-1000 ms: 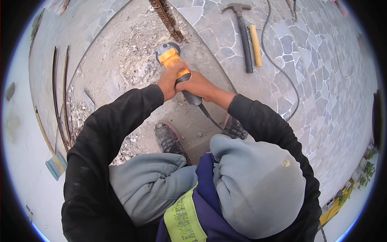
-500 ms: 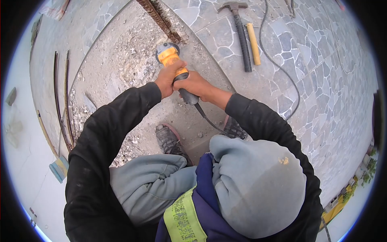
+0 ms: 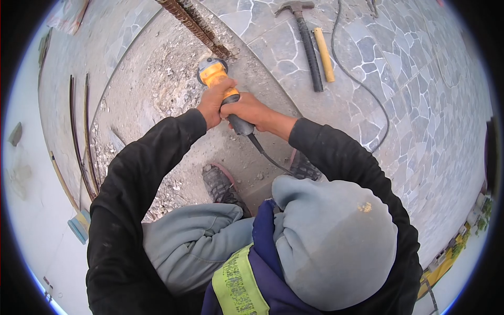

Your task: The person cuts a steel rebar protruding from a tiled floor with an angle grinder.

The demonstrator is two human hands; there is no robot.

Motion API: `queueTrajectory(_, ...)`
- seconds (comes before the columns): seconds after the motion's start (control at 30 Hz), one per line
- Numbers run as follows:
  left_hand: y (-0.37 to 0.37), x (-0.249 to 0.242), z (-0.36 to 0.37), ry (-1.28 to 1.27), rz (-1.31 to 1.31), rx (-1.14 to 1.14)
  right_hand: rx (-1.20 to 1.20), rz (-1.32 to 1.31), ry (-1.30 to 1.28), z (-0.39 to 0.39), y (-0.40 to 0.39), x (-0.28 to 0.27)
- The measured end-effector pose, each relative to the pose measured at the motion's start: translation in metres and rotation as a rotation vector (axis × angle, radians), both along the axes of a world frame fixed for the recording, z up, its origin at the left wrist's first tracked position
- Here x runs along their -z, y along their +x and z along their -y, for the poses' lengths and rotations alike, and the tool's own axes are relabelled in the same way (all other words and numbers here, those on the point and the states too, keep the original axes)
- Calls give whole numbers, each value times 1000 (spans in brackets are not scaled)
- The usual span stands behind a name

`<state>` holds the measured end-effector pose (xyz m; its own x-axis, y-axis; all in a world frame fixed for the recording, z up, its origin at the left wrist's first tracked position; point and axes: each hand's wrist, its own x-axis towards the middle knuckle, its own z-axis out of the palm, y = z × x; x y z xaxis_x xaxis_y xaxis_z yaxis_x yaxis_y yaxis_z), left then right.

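Note:
Both my hands are wrapped round a yellow and dark grey angle grinder [image 3: 212, 73]. My left hand [image 3: 214, 103] grips it near the yellow body, behind the head. Further back, my right hand [image 3: 251, 111] closes round the dark rear handle, and a black cord runs from its end down between my shoes. The grinder's disc end lies close to the foot of the rusty rebar [image 3: 202, 31], which rises from the rubble-strewn concrete. My palms hide part of the grinder's body.
A claw hammer [image 3: 307, 50] and a yellow wooden stick [image 3: 324, 55] lie on the stone paving at upper right, beside a long grey cable [image 3: 362, 84]. Thin bars [image 3: 79, 131] lie on the left. My shoe [image 3: 223, 184] stands on the dusty concrete.
The grinder and both hands appear slightly further left, as do the rebar and hammer; the whole view has shifted a little. My grip on the grinder looks the same.

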<state>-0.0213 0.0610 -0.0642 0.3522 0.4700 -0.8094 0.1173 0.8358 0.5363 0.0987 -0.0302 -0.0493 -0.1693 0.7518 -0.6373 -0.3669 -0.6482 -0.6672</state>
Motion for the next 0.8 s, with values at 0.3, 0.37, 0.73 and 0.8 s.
queueTrajectory(0.3, 7, -2, 3, 26, -29, -58, -28, -7, -3, -2, 10, -9)
queueTrajectory(0.37, 8, -3, 3, 5, -25, -62, -32, -7, -9, -2, 10, -8)
queueTrajectory(0.73, 12, -10, 7, -25, 13, -58, -72, -1, -22, -2, 20, -13)
queueTrajectory(0.8, 15, -12, 8, -26, 9, -60, -64, -4, -17, -2, 24, -16)
